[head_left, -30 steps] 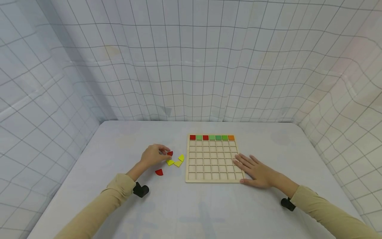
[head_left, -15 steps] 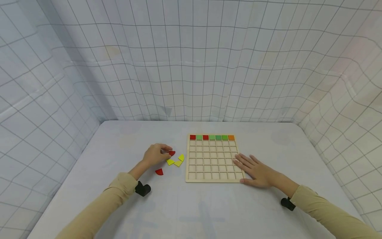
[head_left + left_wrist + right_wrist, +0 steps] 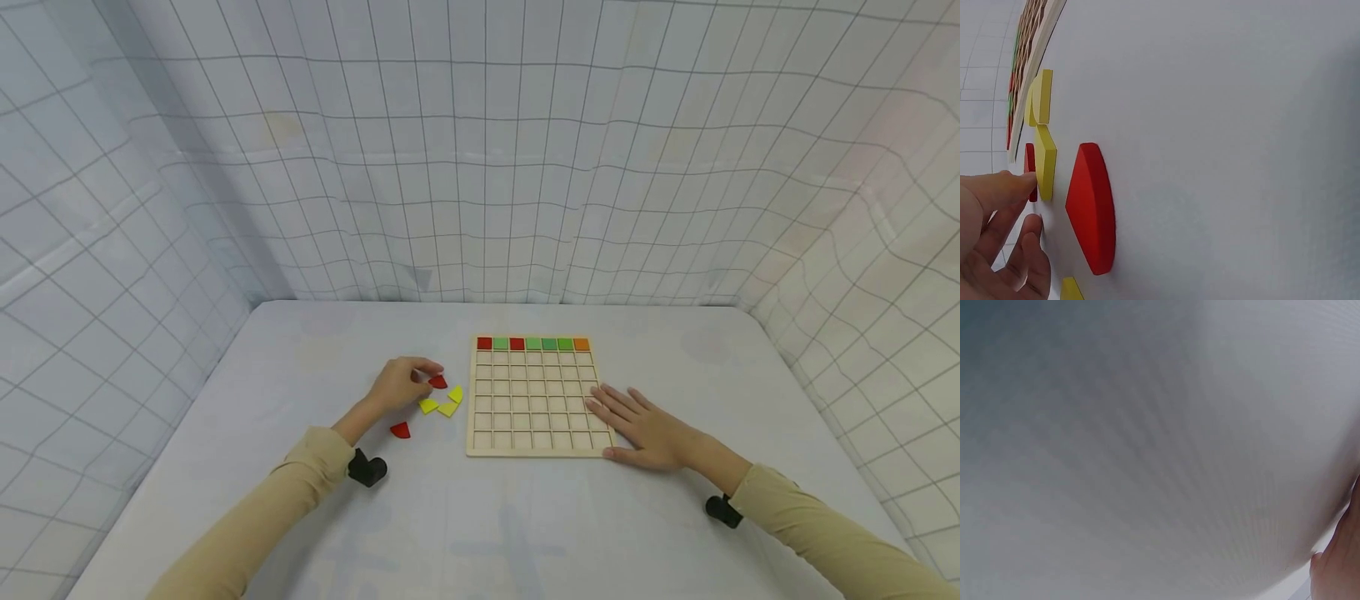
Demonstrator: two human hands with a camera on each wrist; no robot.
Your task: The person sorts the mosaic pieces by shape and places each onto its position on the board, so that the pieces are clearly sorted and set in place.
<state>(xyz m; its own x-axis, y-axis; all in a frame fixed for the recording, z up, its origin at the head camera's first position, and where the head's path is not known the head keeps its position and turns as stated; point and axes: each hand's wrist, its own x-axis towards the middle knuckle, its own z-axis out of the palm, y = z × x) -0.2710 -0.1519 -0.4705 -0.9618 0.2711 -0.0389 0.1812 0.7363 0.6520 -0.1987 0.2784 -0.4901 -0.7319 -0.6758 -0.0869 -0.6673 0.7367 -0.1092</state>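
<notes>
My left hand [image 3: 396, 385] pinches a red quarter-circle tile [image 3: 438, 382] between thumb and forefinger, low over the table. In the left wrist view the thumb covers part of this red tile [image 3: 1030, 157]. Close by lie yellow tiles: one [image 3: 428, 407] under the fingertips, one [image 3: 447, 409] beside it and one [image 3: 456, 394] touching that. Nearer the body rests a second red tile [image 3: 401, 431]. My right hand [image 3: 648, 435] lies flat with spread fingers on the right edge of the wooden grid board [image 3: 525, 454]. The right wrist view catches only part of that hand [image 3: 1338, 569].
Coloured squares, among them a red one [image 3: 484, 343] and an orange one [image 3: 581, 344], fill the board's far row. A further yellow piece [image 3: 1071, 290] shows at the bottom of the left wrist view. White grid-patterned curtains [image 3: 480, 208] enclose the table on the sides shown.
My left hand has shifted slightly to the right and away from the body, carrying the red tile, which has turned as it moved. The right hand has stayed still.
</notes>
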